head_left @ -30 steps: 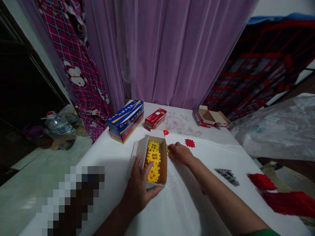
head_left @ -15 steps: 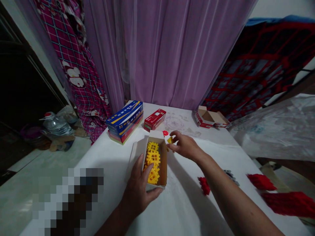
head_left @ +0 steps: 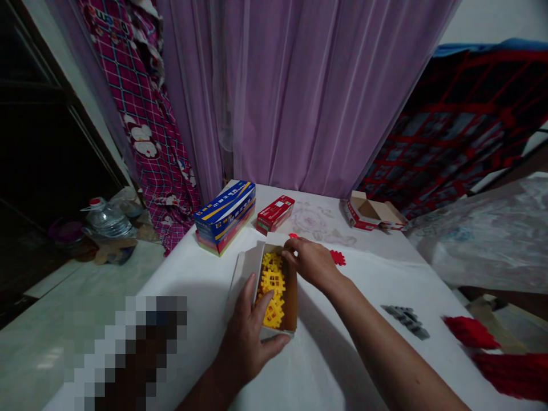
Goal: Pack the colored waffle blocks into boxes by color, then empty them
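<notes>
A small open cardboard box (head_left: 291, 297) lies on the white table (head_left: 325, 359), filled with yellow plastic grid pieces (head_left: 273, 283). My left hand (head_left: 247, 339) grips the box's near end, its fingers over the rim. My right hand (head_left: 311, 262) reaches over the box's far end with fingertips pinched; what they hold is hidden. Two red grid pieces lie just beyond it, one (head_left: 338, 258) to its right and a small one (head_left: 293, 235) behind it.
A blue box (head_left: 225, 216), a red box (head_left: 275, 213) and an open red-and-white box (head_left: 372, 212) stand at the table's far edge. Grey pieces (head_left: 406, 320) and red pieces (head_left: 471, 332) lie to the right. Purple curtain behind; a water bottle (head_left: 107, 220) stands on the floor at left.
My right hand picked a small yellow piece off the table, lifted it, and has now moved left over the box's far end. The left hand kept hold of the box.
</notes>
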